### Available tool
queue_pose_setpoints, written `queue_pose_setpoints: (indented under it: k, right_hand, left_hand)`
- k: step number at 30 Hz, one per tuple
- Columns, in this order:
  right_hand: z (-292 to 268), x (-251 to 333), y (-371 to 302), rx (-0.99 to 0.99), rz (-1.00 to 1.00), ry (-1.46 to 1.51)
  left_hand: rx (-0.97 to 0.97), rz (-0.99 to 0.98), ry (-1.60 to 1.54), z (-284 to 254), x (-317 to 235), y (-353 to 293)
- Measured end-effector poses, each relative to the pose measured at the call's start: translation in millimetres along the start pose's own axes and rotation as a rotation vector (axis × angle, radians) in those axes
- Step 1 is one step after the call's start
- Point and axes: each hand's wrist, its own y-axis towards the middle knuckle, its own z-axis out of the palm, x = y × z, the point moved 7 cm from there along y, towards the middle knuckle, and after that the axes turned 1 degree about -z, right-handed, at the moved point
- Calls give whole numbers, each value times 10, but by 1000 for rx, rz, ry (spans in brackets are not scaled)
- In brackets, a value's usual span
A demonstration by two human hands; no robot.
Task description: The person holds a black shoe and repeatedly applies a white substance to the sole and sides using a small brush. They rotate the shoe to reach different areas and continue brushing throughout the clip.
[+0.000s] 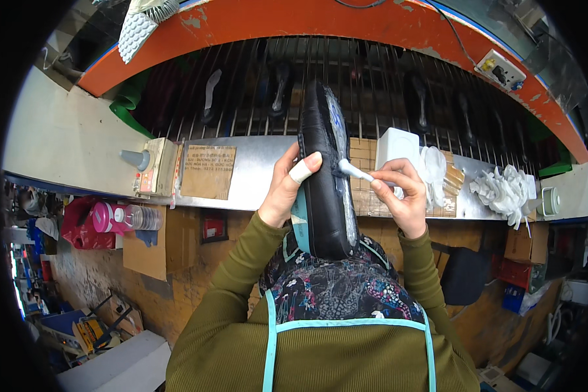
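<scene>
In front of my chest a black shoe upper stands on end, its pale, wet-looking underside turned to the right. A teal piece shows along its left side. My left hand, a white wrap round its thumb, grips the upper from the left; most of its fingers are hidden behind it. Pinched between the fingertips of my right hand is a small brush with a white handle. The brush's dark bristle end touches the edge between the black side and the underside.
Beyond lies a rack of metal rods carrying dark shoe parts, under an orange frame. On the metal ledge are a white container, crumpled white cloths, a cardboard piece and a control box with a grey knob.
</scene>
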Motion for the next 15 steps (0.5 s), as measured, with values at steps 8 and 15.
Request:
queue_pose_setpoints:
  k: [8, 15]
  right_hand:
    - [18, -13, -120, 27, 7, 15]
    - [9, 31, -226, 1, -35, 21]
  left_hand:
    - [-29, 49, 22, -118, -79, 167]
    - [-30, 37, 39, -134, -126, 217]
